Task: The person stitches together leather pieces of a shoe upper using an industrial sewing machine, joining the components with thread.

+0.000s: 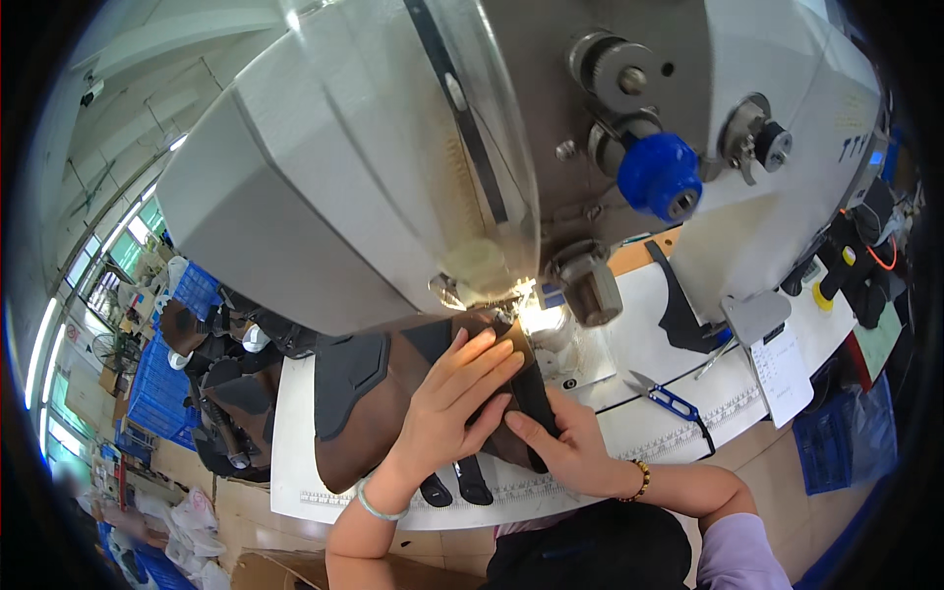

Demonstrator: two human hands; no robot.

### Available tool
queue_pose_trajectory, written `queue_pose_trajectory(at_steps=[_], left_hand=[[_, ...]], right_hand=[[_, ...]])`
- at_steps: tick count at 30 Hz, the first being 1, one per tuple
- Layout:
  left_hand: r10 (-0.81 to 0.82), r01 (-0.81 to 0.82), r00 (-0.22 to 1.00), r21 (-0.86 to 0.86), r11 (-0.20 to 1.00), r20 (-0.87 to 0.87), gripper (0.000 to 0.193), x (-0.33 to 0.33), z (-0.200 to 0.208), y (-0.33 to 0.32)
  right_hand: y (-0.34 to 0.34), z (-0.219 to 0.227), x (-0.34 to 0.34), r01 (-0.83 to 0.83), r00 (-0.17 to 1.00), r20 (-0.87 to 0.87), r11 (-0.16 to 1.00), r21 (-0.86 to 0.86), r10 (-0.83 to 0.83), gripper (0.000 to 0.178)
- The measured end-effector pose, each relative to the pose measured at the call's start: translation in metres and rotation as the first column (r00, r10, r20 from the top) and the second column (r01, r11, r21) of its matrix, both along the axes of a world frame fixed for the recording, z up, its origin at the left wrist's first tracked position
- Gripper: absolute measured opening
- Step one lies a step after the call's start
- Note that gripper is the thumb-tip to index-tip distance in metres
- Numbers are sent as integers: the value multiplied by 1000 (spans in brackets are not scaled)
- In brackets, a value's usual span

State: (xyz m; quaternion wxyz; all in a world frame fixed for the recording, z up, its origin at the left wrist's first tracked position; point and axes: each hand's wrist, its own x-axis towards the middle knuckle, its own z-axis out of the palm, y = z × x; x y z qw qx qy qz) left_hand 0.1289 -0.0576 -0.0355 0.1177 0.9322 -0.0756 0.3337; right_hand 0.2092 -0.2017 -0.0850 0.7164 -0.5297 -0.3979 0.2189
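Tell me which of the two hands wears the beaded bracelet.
The right hand, its beads dark and gold; the left hand wears a pale bangle.

We see 1 pair of snips (662, 395) (blue-handled) near a paper sheet (782, 377), a small yellow ring (822, 298), a blue bin (824, 447) at right and blue crates (157, 398) at left.

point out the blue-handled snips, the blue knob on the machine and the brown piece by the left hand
blue-handled snips (663, 395): head view, front of the handle
blue knob (653, 174): head view, middle of its side
brown piece (379, 425): head view, bare brown area beside the dark panel
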Motion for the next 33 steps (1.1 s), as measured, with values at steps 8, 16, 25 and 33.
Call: queue_pose_trajectory(at_steps=[8, 16, 25, 33], left_hand=[[-10, 10, 1000, -42, 999, 13, 36, 4, 0, -1], [-5, 3, 996, 24, 1000, 86, 42, 10, 0, 8], [37, -34, 995, -29, 999, 97, 37, 9, -3, 7], [42, -39, 993, -34, 999, 110, 38, 14, 1, 9]], right_hand=[[3, -14, 7, -117, 988, -97, 993, 29, 119, 21], [9, -7, 12, -107, 991, -80, 993, 49, 110, 24], [8, -6, 13, -117, 989, -89, 993, 14, 118, 24], [14, 0, 19, -101, 992, -78, 995, 22, 102, 21]])
